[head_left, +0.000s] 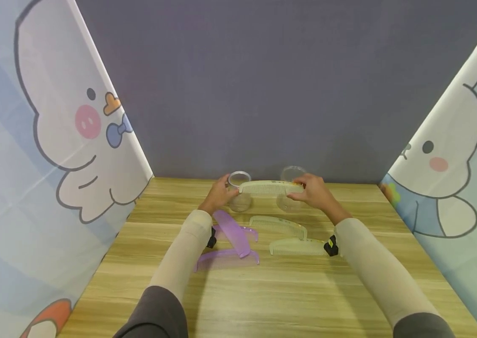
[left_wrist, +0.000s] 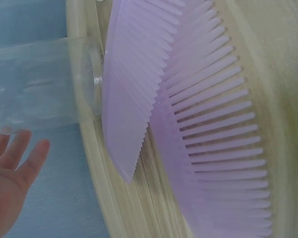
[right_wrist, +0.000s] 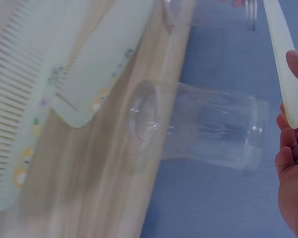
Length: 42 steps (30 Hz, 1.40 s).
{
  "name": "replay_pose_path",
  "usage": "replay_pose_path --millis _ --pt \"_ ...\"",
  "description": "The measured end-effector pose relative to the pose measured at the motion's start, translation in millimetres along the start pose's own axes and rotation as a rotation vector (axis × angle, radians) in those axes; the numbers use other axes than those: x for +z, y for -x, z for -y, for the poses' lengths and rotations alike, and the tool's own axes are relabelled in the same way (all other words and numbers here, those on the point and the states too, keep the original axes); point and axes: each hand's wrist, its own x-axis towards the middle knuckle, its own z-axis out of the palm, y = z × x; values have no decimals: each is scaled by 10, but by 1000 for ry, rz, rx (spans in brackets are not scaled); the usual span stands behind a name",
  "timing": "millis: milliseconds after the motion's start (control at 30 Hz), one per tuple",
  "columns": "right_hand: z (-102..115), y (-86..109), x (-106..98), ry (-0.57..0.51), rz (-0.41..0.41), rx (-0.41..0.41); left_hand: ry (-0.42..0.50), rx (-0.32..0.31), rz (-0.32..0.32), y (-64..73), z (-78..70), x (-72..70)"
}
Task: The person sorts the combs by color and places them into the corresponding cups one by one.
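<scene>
My right hand (head_left: 314, 191) pinches one end of a pale green comb (head_left: 264, 187), holding it raised and level in front of two clear plastic jars. In the right wrist view, thumb and fingers grip that comb (right_wrist: 283, 64) with its edge toward the camera. The right jar (head_left: 286, 203) stands partly behind this hand. Beside the left jar (head_left: 240, 203) is my left hand (head_left: 217, 195), its fingers near the rim. The left wrist view has this hand (left_wrist: 7, 183) with fingers extended, right at the jar's (left_wrist: 39, 84) side.
Three purple combs lie overlapping at left, with one (head_left: 233, 234) across the others, including the lower comb (head_left: 221, 260). At right lie two more pale green combs, an upper one (head_left: 278, 225) and a lower one (head_left: 297, 246). A grey wall (head_left: 264, 94) rises behind the wooden table (head_left: 289, 300).
</scene>
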Motion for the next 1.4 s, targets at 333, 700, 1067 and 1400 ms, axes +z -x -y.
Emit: replay_pose_path --millis 333,700,1067,1400 --pt "4 -222 32 28 -4 50 -2 -16 11 -8 -4 -10" --pt "122 -380 58 -29 18 145 11 -11 -1 9 -20 -7" --pt "239 -529 144 -41 -32 120 13 -8 3 -9 27 2" --pt "434 -643 185 -83 -50 112 35 -24 6 4 -9 2"
